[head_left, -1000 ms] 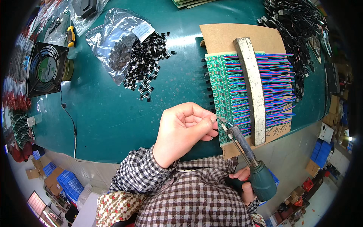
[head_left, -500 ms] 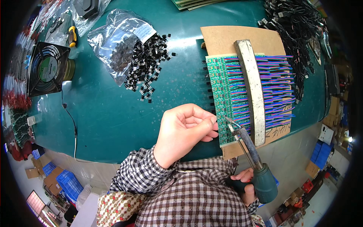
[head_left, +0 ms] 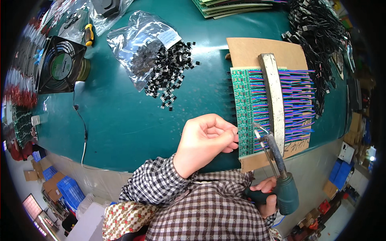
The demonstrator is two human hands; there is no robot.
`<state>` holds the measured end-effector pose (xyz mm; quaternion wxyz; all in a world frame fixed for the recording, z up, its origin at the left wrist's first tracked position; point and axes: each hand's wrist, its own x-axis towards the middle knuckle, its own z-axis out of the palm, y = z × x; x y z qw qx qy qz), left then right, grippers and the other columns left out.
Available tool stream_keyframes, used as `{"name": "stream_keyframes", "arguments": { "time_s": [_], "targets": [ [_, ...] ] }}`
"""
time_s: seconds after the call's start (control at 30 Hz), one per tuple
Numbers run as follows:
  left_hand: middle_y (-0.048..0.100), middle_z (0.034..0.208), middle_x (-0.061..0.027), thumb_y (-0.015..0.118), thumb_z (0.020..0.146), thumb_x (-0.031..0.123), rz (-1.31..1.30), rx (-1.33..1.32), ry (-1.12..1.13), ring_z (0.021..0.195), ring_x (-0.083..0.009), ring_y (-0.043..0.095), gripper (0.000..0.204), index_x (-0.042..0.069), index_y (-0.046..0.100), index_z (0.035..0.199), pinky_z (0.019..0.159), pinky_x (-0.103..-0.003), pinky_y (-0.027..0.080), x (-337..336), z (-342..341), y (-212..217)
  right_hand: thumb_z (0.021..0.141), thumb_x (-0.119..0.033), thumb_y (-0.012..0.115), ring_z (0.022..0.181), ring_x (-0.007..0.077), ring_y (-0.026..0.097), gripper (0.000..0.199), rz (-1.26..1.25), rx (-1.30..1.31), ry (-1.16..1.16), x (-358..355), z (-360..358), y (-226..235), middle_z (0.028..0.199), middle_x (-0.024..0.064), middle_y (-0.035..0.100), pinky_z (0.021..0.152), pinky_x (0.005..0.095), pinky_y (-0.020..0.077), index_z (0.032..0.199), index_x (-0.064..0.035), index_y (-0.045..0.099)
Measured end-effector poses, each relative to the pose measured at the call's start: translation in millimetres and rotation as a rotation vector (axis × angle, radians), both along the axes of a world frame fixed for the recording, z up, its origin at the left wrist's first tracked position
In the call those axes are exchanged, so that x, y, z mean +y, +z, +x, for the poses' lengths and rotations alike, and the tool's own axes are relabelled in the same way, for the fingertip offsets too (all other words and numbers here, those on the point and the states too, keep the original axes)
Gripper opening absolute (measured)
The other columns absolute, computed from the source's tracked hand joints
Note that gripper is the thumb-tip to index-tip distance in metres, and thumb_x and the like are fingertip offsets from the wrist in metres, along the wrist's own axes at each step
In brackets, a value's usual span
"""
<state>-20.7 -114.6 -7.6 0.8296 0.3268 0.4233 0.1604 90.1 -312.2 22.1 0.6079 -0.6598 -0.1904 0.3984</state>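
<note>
My left hand (head_left: 207,140) is closed in a pinch at the left edge of a green circuit board panel (head_left: 244,110). A small black component seems to be between thumb and forefinger, mostly hidden by them. In my right hand (head_left: 266,193), at the lower right, is a green-handled soldering gun (head_left: 288,193). Its thin tip is over the lower part of the panel, just right of my left fingertips; contact cannot be made out. Blue, red and black wires (head_left: 297,96) run right from the panel, under a worn metal bar (head_left: 275,100). Black parts stick out along the panel's upper left edge.
The panel lies on a brown board (head_left: 267,49) on the green table (head_left: 120,132). Small black components (head_left: 171,72) spill from a clear bag (head_left: 138,44). A fan (head_left: 60,66) and screwdriver (head_left: 89,35) are at left, black cables (head_left: 317,44) at right, stacked boards (head_left: 225,10) behind.
The whole view has shifted, so the table things appear further right and mostly lower. The soldering gun's tip is slightly further from my left fingertips. My left hand keeps its pinch at the panel's edge.
</note>
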Motion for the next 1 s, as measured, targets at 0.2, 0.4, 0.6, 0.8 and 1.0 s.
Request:
{"name": "stream_keyframes", "arguments": {
  "time_s": [0.2,0.4,0.6,0.8,1.0],
  "targets": [
    [0.061,0.08,-0.011,0.054,0.079,0.005,0.003,-0.051,0.0,0.071,-0.0162,0.062,0.012,-0.005,0.055,0.086,0.064,-0.025,0.052,-2,-1,-1,0.081,-0.035,0.053,0.068,0.0187,0.049,0.039,0.064,-0.005,-0.05,14,0,4,0.075,0.0122,0.042,0.064,0.0298,0.0501,0.082,0.0028,0.043],
    [0.058,0.083,-0.0078,0.063,0.072,-0.002,0.919,0.427,0.187,0.069,-0.0117,0.058,0.015,-0.002,0.058,0.086,0.061,-0.021,0.048,3,-42,15,0.083,-0.03,0.052,0.071,0.0184,0.047,0.039,0.11,-0.014,-0.036,16,6,1,0.077,0.0107,0.042,0.063,0.0306,0.0496,0.094,0.0051,0.04],
    [0.051,0.072,-0.0061,0.067,0.068,0.005,1.3,0.857,0.03,0.054,-0.0152,0.05,0.014,0.002,0.056,0.077,0.049,-0.025,0.04,47,-47,13,0.082,-0.03,0.052,0.071,0.0174,0.046,0.042,0.131,0.016,-0.005,22,6,2,0.077,0.0093,0.041,0.06,0.0293,0.0501,0.099,0.0055,0.038],
    [0.05,0.065,-0.0102,0.06,0.07,0.002,1.421,0.934,-0.108,0.053,-0.0245,0.051,0.01,0.002,0.049,0.07,0.049,-0.032,0.042,51,-41,13,0.082,-0.029,0.052,0.072,0.018,0.048,0.036,0.206,0.066,0.025,17,10,-4,0.078,0.0104,0.042,0.06,0.0301,0.0523,0.093,0.0042,0.04],
    [0.051,0.063,-0.01,0.059,0.067,-0.001,1.434,1.049,-0.199,0.052,-0.0209,0.053,0.009,0.001,0.051,0.07,0.049,-0.028,0.043,49,-36,17,0.077,-0.032,0.061,0.074,0.022,0.053,0.037,0.151,0.136,-0.032,8,16,-3,0.078,0.0109,0.046,0.067,0.0356,0.0519,0.086,0.0004,0.044]
  ]
}}
